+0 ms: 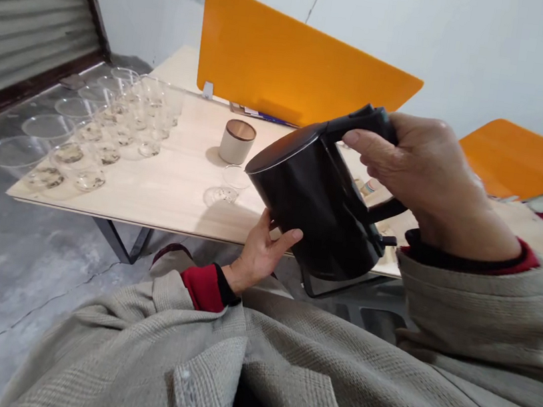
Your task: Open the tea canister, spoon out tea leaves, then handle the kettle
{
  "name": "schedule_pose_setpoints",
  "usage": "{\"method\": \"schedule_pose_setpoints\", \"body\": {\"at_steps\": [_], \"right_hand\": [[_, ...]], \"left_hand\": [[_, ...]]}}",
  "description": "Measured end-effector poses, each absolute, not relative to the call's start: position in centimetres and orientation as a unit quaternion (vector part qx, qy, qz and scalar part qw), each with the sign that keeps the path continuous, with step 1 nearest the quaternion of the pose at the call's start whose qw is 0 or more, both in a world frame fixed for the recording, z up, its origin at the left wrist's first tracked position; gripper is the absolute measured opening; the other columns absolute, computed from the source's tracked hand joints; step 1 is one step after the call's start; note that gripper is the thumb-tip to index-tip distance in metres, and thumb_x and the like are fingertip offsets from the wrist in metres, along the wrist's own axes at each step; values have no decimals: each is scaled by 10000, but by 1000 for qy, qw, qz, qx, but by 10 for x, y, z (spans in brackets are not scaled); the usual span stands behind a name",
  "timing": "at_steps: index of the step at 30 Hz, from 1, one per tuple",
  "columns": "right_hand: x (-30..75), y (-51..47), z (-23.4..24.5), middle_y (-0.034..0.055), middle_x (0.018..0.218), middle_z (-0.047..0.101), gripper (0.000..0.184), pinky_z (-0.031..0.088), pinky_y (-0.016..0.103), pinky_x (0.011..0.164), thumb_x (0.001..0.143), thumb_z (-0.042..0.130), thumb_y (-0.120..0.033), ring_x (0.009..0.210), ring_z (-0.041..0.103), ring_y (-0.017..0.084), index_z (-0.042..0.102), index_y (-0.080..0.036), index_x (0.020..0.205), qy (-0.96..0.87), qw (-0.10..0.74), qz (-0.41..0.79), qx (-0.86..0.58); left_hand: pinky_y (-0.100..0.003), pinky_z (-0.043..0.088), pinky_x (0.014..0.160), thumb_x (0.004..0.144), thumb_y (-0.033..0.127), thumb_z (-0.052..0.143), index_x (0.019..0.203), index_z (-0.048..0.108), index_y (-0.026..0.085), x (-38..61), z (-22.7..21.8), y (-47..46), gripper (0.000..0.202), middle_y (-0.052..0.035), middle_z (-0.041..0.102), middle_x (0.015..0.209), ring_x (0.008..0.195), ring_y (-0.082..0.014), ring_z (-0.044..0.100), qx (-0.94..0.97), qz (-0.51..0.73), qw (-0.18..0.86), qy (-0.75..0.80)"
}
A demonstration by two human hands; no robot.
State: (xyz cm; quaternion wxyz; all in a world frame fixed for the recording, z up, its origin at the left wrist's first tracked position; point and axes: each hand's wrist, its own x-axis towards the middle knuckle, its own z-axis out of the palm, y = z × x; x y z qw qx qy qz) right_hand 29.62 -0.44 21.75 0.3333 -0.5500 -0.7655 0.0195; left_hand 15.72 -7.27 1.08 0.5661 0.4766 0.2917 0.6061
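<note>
A black electric kettle (323, 197) is tilted over the table, its lidded top toward the left. My right hand (423, 164) is closed round its handle. My left hand (262, 253) is at the kettle's lower left side, its thumb lying against the dark wall and its other fingers partly hidden behind it. Just left of the kettle stands a clear plastic cup (222, 194) with dark bits at the bottom. Behind that cup is a pale canister (237, 141) with a brown interior. Whether any water is leaving the kettle I cannot tell.
Several clear plastic cups (71, 155) with dark flaky bits in them stand in rows on the left of the wooden table (166, 195). An orange divider panel (292, 58) rises along its back edge, and a second orange panel (525, 158) stands at right.
</note>
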Motion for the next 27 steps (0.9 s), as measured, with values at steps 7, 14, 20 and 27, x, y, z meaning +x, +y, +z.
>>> {"method": "schedule_pose_setpoints", "body": {"at_steps": [7,14,20,27], "right_hand": [[286,1,220,-83,489,484,458,290,307,550,983,774,-312,501,420,93,542,-204,603,-778,291,17,-557],[268,0,226,-88,474,468,502,311,312,562,1007,764,-228,503,422,96,517,-204,569,-748,259,28,-610],[264,6,226,-97,452,467,519,300,305,547,1005,769,-217,483,409,84,523,-200,547,-759,256,32,-598],[268,21,220,-94,443,456,523,278,290,518,992,801,-312,474,389,75,546,-200,550,-778,251,22,-575]], "left_hand": [[-539,441,1247,870,743,768,1425,577,182,159,13,-77,812,-187,670,1485,1397,-335,609,451,621,573,285],[-525,428,1261,871,739,770,1452,585,188,161,10,-75,822,-180,655,1512,1402,-329,605,439,629,581,273],[-528,432,1260,853,749,783,1447,592,173,164,7,-74,849,-188,657,1505,1403,-334,606,420,634,591,271],[-540,429,1263,823,766,801,1456,573,163,164,3,-70,903,-208,655,1519,1422,-349,605,404,632,607,264]]}}
